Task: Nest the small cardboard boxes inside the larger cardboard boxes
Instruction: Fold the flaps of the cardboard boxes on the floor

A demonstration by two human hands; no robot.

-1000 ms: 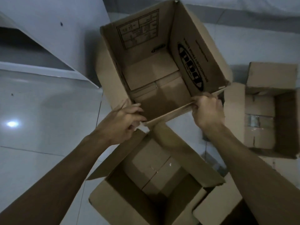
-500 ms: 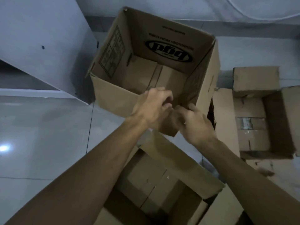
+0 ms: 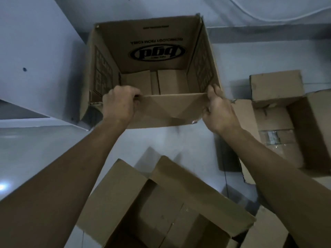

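Observation:
An open printed cardboard box [image 3: 157, 42] with an oval black logo on its far inner wall is held up off the floor, its mouth facing me. My left hand [image 3: 119, 104] grips the left end of its near wall. My right hand [image 3: 217, 109] grips the right end of the same wall. Below them, near me, an open plain cardboard box [image 3: 161, 212] stands on the floor with its flaps spread. Another open cardboard box [image 3: 279, 126] lies at the right, with tape on its inner bottom.
The floor is pale glossy tile [image 3: 35, 149]. A grey slanted panel [image 3: 35, 59] rises at the left, close to the held box. A grey wall with a white cable [image 3: 268, 17] runs along the back. More cardboard [image 3: 268, 233] lies at the bottom right.
The printed box has turned so its logo wall faces me squarely. My hands, close together at one corner half a second ago, have spread to the two ends of the near wall.

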